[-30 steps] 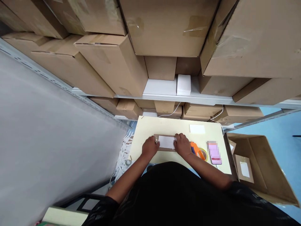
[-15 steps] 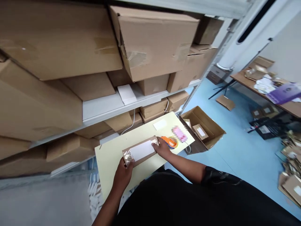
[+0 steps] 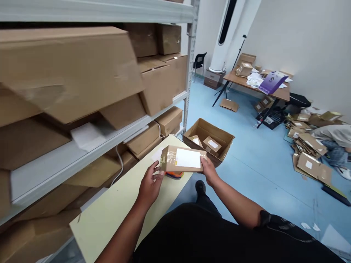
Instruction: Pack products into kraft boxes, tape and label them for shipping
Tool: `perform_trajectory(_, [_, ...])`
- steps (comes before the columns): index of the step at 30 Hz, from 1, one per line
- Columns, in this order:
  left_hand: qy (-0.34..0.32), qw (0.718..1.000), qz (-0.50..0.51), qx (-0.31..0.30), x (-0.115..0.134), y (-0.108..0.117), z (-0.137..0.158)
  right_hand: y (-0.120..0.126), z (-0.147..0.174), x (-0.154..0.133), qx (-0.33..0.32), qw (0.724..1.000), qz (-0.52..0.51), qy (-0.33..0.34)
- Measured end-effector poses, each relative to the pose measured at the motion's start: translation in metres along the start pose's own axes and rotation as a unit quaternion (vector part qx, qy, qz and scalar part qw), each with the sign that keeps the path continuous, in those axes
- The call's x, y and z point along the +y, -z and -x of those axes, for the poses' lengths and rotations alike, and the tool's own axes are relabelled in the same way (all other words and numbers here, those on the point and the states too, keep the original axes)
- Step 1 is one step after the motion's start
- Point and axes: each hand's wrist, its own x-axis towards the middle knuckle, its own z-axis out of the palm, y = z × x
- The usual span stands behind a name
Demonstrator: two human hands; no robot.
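A small cardboard box (image 3: 170,159) with a white label and shiny clear tape is held up over the far end of the pale yellow table (image 3: 109,215). My right hand (image 3: 210,171) grips its right end, thumb on the front face. At the left end, my left hand (image 3: 150,183) has its curled fingers and thumb against the box. Partly hidden below the box are orange and blue items (image 3: 174,175) on the table. Just beyond stands a large open carton (image 3: 225,136) with small labelled boxes (image 3: 212,144) inside.
A metal shelf (image 3: 131,129) loaded with cardboard boxes runs along the left. Across the blue floor is a brown desk (image 3: 233,77) with papers and a purple box (image 3: 272,82). Flattened cardboard (image 3: 312,166) lies at right, near a partly visible person (image 3: 333,140).
The box has been raised off the table and moved toward the open carton, its label side tilted up toward me. My view has swung right, bringing more floor and a person into sight.
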Motion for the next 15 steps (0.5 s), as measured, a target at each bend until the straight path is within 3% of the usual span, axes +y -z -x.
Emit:
perform_trajectory(3, [-0.007, 1.0, -0.006, -0.024, 0.009, -0.045, -0.041, 0.071, -0.061, -0.009, 0.085, 0.996, -0.026, 0.02])
perform_trajectory(9, [0.101, 0.993, -0.036, -0.049, 0.022, -0.133, -0.111, 0.213, -0.2, -0.006, 0.234, 0.97, 0.041, 0.048])
perform_trajectory(12, [0.098, 0.992, -0.06, -0.059, 0.033, -0.17, -0.141, 0.256, -0.25, 0.001, 0.262, 0.96, 0.094, 0.022])
perform_trajectory(15, [0.102, 0.988, -0.078, -0.083, 0.041, -0.2, -0.172, 0.276, -0.28, 0.009, 0.266, 0.956, 0.123, -0.014])
